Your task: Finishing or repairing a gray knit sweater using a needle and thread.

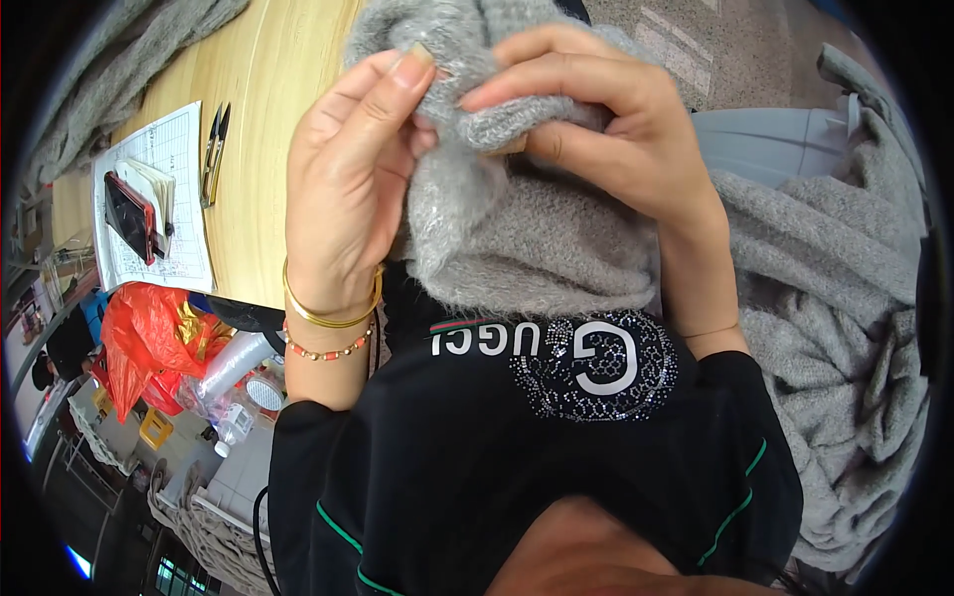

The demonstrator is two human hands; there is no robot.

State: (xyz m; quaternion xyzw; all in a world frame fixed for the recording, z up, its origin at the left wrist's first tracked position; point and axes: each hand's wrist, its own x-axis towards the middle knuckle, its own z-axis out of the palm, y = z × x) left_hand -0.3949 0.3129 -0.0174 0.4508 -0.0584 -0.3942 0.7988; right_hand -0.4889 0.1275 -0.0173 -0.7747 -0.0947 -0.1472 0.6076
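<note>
A fuzzy grey knitted garment [556, 233] lies bunched over my lap and the table's edge, up against my black shirt. My left hand [363, 139] pinches its left side, thumb uppermost, with the other fingers curled behind. Opposite it, my right hand [606, 119] grips a folded, thicker edge of the same knit between thumb and fingers. The two hands are close together, with a raised fold of the knit between them. Whether either hand also holds something small, such as a needle or thread, cannot be made out.
On the wooden table [260, 109] at the left lie thread snips [215, 154] and a paper sheet [189, 248] with a dark red-edged case [134, 221] on it. A red plastic bag [149, 338] hangs below. More grey knitwear [825, 348] heaps at the right by a grey plastic bin [770, 144].
</note>
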